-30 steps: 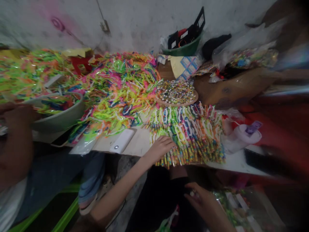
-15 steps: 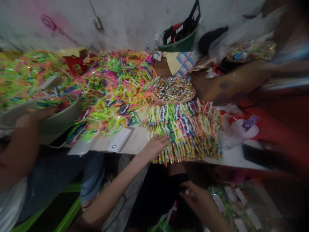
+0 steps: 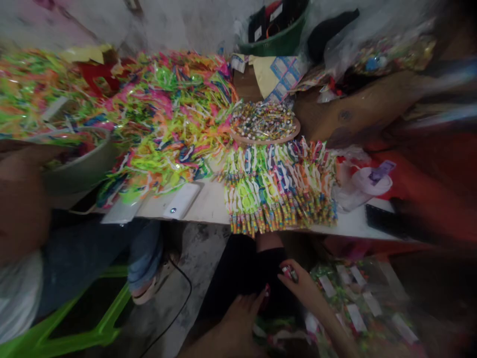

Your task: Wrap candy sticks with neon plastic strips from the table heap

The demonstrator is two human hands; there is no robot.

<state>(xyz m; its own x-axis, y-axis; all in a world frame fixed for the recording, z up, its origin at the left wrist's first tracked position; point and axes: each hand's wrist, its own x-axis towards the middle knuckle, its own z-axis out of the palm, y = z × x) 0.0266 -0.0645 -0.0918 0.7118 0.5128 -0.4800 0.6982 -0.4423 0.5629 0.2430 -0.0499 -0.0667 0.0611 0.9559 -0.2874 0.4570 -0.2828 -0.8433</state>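
Note:
My left hand point(image 3: 242, 313) is low over my dark-clothed lap, its fingers drawn together at a small pink-red piece point(image 3: 266, 294), blurred. Just to the right, my right hand point(image 3: 301, 288) pinches a small red-and-silver piece point(image 3: 289, 273) whose kind I cannot make out. Below the hands, green and white ribbon point(image 3: 263, 332) lies on my lap, partly hidden. On the table ahead, beaded strips with ribbon ties point(image 3: 279, 194) lie in overlapping rows, apart from both hands.
Behind the rows sits a shallow dish point(image 3: 264, 141) of small beads. Left of it spreads a ribbon heap point(image 3: 167, 114). A white phone-like device point(image 3: 182, 201) and a lidded tub point(image 3: 367, 184) flank the rows. A co-worker's arm point(image 3: 24, 199) reaches toward a basin point(image 3: 80, 171).
My left hand has left the beaded rows and come down to my lap, near the pink-red piece. My right hand stays by my lap with its small piece. The view has tilted down.

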